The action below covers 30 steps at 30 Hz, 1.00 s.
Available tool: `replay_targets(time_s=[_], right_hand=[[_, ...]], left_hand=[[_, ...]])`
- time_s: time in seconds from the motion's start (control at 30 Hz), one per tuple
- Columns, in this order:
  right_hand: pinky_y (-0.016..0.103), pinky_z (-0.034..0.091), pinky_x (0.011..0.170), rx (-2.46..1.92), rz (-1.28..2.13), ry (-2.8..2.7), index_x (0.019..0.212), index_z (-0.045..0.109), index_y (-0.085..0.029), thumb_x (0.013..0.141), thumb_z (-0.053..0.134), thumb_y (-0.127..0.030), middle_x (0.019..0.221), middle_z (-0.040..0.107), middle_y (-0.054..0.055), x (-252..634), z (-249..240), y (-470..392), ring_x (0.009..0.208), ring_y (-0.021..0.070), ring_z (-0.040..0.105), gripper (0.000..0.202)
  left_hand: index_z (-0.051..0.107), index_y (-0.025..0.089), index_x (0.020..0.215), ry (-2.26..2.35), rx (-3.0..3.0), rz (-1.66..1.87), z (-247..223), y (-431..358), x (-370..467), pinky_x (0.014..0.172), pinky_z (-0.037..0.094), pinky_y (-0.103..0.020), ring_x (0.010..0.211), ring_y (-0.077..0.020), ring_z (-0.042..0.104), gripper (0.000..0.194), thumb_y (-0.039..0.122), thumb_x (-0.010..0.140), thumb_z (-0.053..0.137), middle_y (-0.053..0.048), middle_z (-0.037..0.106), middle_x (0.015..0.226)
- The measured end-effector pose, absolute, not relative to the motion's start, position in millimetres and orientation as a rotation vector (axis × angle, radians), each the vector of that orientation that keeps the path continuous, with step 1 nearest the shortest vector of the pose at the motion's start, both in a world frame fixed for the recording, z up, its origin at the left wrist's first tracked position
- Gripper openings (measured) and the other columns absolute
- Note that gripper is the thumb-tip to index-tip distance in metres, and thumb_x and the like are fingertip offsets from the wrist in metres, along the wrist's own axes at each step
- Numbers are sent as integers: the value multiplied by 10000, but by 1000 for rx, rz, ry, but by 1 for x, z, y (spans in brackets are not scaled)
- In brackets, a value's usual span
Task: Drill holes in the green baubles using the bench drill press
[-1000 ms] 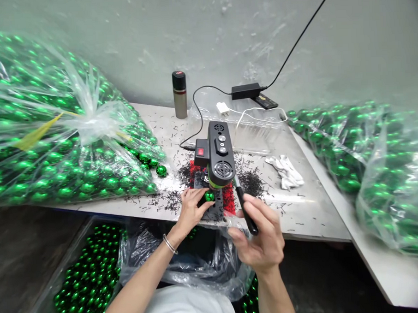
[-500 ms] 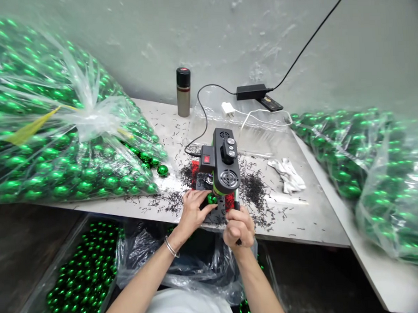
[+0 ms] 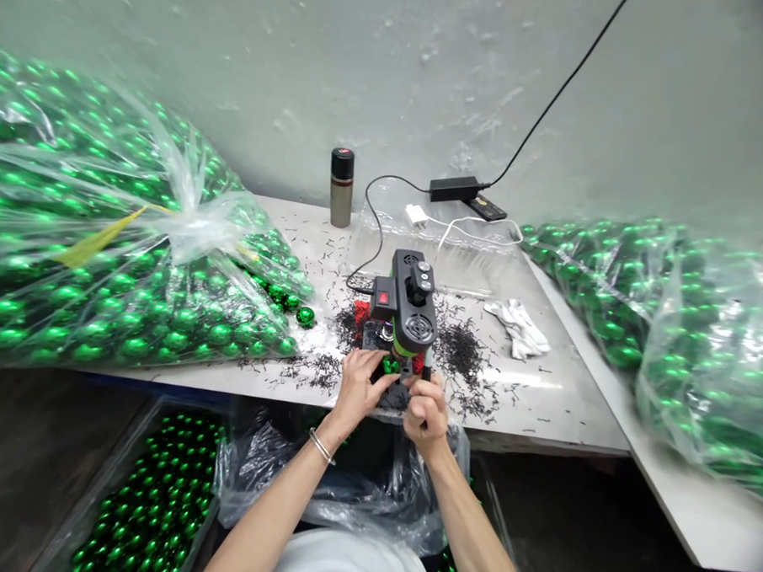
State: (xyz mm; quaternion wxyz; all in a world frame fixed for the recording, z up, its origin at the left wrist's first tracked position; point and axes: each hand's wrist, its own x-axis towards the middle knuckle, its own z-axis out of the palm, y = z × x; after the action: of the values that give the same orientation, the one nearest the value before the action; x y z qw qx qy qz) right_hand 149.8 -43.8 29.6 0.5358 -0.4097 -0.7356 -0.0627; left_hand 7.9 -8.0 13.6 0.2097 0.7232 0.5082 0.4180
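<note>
A small black bench drill press with a red switch stands near the table's front edge. Beneath its head is a shiny green ball. My left hand pinches this ball from the left, between thumb and fingers. On the right side of the press, my right hand is closed around the black lever handle, close to the ball. The fingers and the press head hide part of the ball. Red material shows beside the press base.
Dark scraps litter the table. Large clear bags of green balls flank the press, and a crate of balls sits below. Behind are a bottle, a power adapter and cables; white gloves lie right.
My right hand has shifted slightly left and up, closer to the press, with the lever handle. My left hand stays on the ball. The whole view has shifted a little.
</note>
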Motion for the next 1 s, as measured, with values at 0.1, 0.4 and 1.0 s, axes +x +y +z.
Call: replay_targets(time_s=[0.1, 0.4, 1.0], right_hand=[[304, 505, 700, -869, -229, -1635, 731, 454, -226, 1016, 338, -250, 715, 541, -23, 147, 57, -46, 654, 111, 573, 309], [245, 457, 546, -1056, 24, -1449, 729, 601, -181, 952, 493, -176, 755, 663, 29, 141, 134, -51, 629, 124, 621, 248], [264, 453, 537, -1049, -8, -1414, 696, 617, -185, 940, 484, -140, 721, 661, 22, 135, 119, -54, 635, 139, 641, 281]], left_hand=[[705, 197, 1096, 1401, 1976, 1173, 14, -5, 10, 960, 462, -464, 1006, -263, 635, 289, 304, 832, 753, -90, 740, 1053], [597, 215, 1318, 1391, 2113, 1213, 17, -60, -33, 993, 469, -477, 1145, -305, 603, 603, 530, 818, 720, -142, 670, 1226], [613, 126, 848, 2092, 1667, 781, 59, 81, -89, 788, 508, -369, 879, -307, 686, 128, 251, 844, 641, -114, 679, 825]])
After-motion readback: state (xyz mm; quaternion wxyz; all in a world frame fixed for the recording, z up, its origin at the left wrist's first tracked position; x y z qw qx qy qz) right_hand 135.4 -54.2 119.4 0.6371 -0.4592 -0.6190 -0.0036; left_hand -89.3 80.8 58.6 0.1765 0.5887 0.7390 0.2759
